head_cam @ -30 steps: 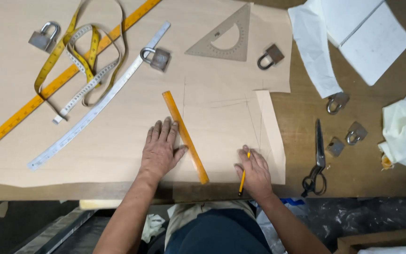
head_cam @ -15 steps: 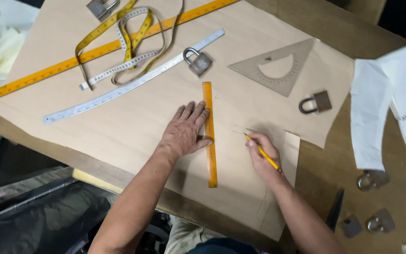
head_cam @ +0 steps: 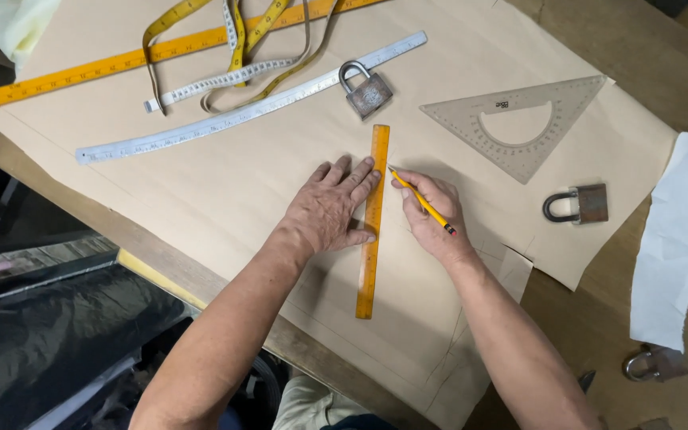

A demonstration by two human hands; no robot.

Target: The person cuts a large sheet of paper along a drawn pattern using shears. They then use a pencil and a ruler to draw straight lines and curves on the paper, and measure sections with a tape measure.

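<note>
The short orange ruler [head_cam: 371, 223] lies flat on the big sheet of brown paper [head_cam: 224, 191], running from near the worktop's [head_cam: 599, 318] front edge up toward a padlock [head_cam: 366, 93]; the left hand [head_cam: 330, 209] lies flat on the paper with its fingers spread, its fingertips pressing on the ruler's left side; the right hand [head_cam: 431, 215] sits just on the ruler's other side, its grip closed on a yellow pencil [head_cam: 422, 201], whose tip touches the paper right beside the ruler's edge; further up lie a long silver ruler [head_cam: 240, 115], a tape measure [head_cam: 232, 48], a long yellow ruler [head_cam: 121, 60] and a clear triangle [head_cam: 519, 119]; a second padlock [head_cam: 576, 204] sits to the right, near a white sheet [head_cam: 678, 247].
</note>
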